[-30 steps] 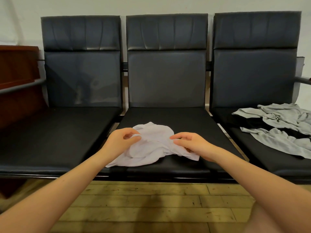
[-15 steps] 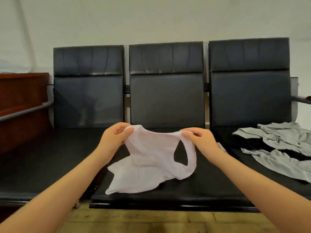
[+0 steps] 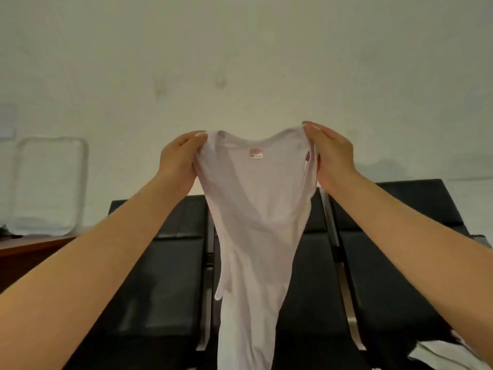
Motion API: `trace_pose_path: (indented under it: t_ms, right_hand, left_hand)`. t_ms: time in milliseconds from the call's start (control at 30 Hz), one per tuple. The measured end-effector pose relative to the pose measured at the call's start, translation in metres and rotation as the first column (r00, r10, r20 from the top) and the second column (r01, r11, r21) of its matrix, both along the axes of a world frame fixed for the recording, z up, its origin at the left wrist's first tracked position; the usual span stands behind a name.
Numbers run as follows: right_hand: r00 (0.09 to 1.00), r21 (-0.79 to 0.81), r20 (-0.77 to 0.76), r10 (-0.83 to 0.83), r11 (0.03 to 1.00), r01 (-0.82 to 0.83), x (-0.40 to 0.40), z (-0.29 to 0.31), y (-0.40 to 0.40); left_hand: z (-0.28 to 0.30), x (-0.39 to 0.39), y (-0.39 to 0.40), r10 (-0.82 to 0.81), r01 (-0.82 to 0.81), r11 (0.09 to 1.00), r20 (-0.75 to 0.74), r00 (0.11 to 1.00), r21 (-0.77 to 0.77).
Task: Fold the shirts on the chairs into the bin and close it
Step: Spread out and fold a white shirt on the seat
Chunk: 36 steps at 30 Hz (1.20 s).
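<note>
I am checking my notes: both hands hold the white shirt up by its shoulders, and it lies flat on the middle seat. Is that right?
Not quite. In the head view the left hand and right hand do hold the white shirt by its shoulders, but it hangs in the air.

Plain pale wall (image 3: 240, 62), reddish wooden counter (image 3: 32, 252) at left, perhaps a desk

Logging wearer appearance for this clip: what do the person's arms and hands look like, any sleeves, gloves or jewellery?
Both forearms are bare up to the frame edge, with no sleeve in view. The left hand and right hand wear no gloves, and no rings, watch or bracelet show. Fingernails look short and unpainted.
</note>
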State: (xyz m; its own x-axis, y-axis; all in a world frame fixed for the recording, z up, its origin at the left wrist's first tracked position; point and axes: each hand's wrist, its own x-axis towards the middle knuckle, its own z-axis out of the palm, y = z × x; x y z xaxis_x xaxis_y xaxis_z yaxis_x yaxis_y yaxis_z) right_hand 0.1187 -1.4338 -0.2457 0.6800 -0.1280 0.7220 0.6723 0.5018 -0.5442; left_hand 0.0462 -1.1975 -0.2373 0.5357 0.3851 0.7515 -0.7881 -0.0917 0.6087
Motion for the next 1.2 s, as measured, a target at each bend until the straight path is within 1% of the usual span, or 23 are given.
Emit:
trace_pose_path:
  t_ms: [67, 167, 233, 300, 400, 500, 533, 567, 633, 667, 700, 767, 800, 833, 900, 967, 1000, 1033, 1100, 1133, 1200]
  right_hand:
    - [0.999, 0.043, 0.036, -0.006, 0.999, 0.004, -0.007, 0.028, 0.001]
    - [0.996, 0.083, 0.088, -0.001, 0.997, -0.007, -0.011, 0.057, 0.003]
    - [0.995, 0.085, 0.097, -0.019, 0.996, 0.01, -0.008, 0.066, 0.003]
    - [0.996, 0.055, 0.082, -0.047, 0.998, 0.043, -0.001, 0.064, 0.002]
    - [0.995, -0.055, 0.006, -0.095, 0.994, 0.095, 0.02, 0.041, -0.002]
    - [0.98, -0.231, -0.06, -0.19, 0.958, 0.171, 0.048, -0.008, -0.01]
    - [0.969, -0.32, -0.054, -0.241, 0.923, 0.212, 0.058, -0.03, -0.013]
    - [0.953, -0.426, -0.025, -0.301, 0.866, 0.262, 0.068, -0.055, -0.016]
    - [0.922, -0.648, 0.053, -0.384, 0.69, 0.324, 0.085, -0.107, -0.022]
    - [0.917, -0.741, 0.068, -0.393, 0.595, 0.31, 0.094, -0.134, -0.025]
    - [0.918, -0.819, 0.052, -0.392, 0.509, 0.264, 0.101, -0.16, -0.027]
    - [0.917, -0.921, -0.041, -0.397, 0.372, 0.119, 0.115, -0.206, -0.029]
    - [0.909, -0.943, -0.097, -0.405, 0.329, 0.046, 0.122, -0.226, -0.028]
    - [0.898, -0.95, -0.15, -0.414, 0.313, -0.014, 0.129, -0.242, -0.026]
    - [0.86, -0.929, -0.257, -0.44, 0.359, -0.093, 0.148, -0.265, -0.018]
    - [0.801, -0.885, -0.356, -0.481, 0.45, -0.123, 0.173, -0.276, -0.004]
    - [0.763, -0.861, -0.399, -0.509, 0.493, -0.122, 0.187, -0.278, 0.005]
    - [0.719, -0.849, -0.429, -0.547, 0.515, -0.114, 0.203, -0.277, 0.015]
    - [0.643, -0.844, -0.458, -0.613, 0.526, -0.1, 0.234, -0.276, 0.034]
    - [0.623, -0.833, -0.475, -0.622, 0.546, -0.09, 0.248, -0.276, 0.043]
    - [0.613, -0.771, -0.544, -0.573, 0.629, -0.096, 0.266, -0.279, 0.059]
  left_hand:
    - [0.025, -0.005, -0.007, 0.024, -0.024, 1.0, 0.044, 0.999, 0.005]
    - [0.049, -0.008, -0.015, 0.129, -0.131, 0.991, 0.087, 0.988, 0.025]
    - [0.055, -0.004, -0.017, 0.2, -0.205, 0.978, 0.117, 0.973, 0.035]
    - [0.053, 0.003, -0.019, 0.23, -0.234, 0.972, 0.114, 0.967, 0.022]
    - [0.032, 0.021, -0.016, 0.219, -0.22, 0.976, 0.032, 0.975, -0.001]
    - [-0.011, 0.046, -0.008, 0.22, -0.215, 0.975, -0.13, 0.967, 0.053]
    - [-0.031, 0.055, -0.004, 0.225, -0.214, 0.974, -0.192, 0.955, 0.073]
    - [-0.053, 0.064, -0.001, 0.236, -0.219, 0.971, -0.253, 0.938, 0.094]
    - [-0.103, 0.082, 0.007, 0.292, -0.245, 0.955, -0.372, 0.881, 0.169]
    - [-0.131, 0.091, 0.011, 0.317, -0.248, 0.946, -0.426, 0.847, 0.21]
    - [-0.159, 0.099, 0.014, 0.327, -0.236, 0.942, -0.48, 0.814, 0.24]
    - [-0.211, 0.116, 0.019, 0.328, -0.198, 0.94, -0.576, 0.749, 0.278]
    - [-0.234, 0.125, 0.022, 0.336, -0.184, 0.937, -0.618, 0.71, 0.299]
    - [-0.253, 0.134, 0.024, 0.343, -0.175, 0.935, -0.656, 0.672, 0.31]
    - [-0.28, 0.153, 0.03, 0.319, -0.172, 0.947, -0.728, 0.607, 0.271]
    - [-0.291, 0.176, 0.038, 0.244, -0.168, 0.969, -0.788, 0.566, 0.18]
    - [-0.292, 0.188, 0.042, 0.205, -0.158, 0.978, -0.8, 0.564, 0.14]
    - [-0.29, 0.201, 0.046, 0.177, -0.143, 0.983, -0.799, 0.575, 0.115]
    - [-0.284, 0.224, 0.05, 0.16, -0.136, 0.986, -0.78, 0.605, 0.097]
    - [-0.282, 0.237, 0.052, 0.173, -0.15, 0.984, -0.769, 0.615, 0.101]
    - [-0.285, 0.262, 0.055, 0.236, -0.2, 0.97, -0.753, 0.615, 0.141]
